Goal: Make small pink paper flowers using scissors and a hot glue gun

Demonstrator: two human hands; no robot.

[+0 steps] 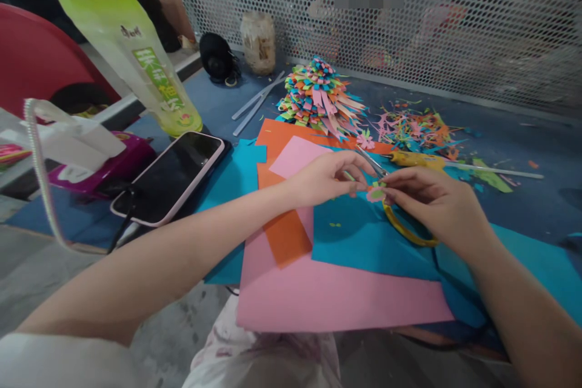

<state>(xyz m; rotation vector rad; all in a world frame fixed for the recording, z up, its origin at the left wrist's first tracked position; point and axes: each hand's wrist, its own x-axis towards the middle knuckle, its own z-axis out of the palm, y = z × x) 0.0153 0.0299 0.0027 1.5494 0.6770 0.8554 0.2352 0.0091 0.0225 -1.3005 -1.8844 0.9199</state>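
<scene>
Paper flower [375, 194], small, pink with green centre, above blue paper [359, 239]; right hand [430, 197] clamps its edge, thumb against fingers; left hand [331, 177], grip unclear, beside it. Bottle [107, 42]: Chinese characters, green label [157, 77].

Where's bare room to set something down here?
Bare table between bottle and clear sticks; mostly bare right of the paper scraps, toward the mesh screen. Crowded: the middle, with coloured sheets, left hand, right hand, scissors and glue gun.

The paper piece [376, 193] was before the paper cone [313, 97], above the paper sheets [345, 297]. Left of these lay the phone [170, 179]; behind it, the bottle [150, 66].
</scene>
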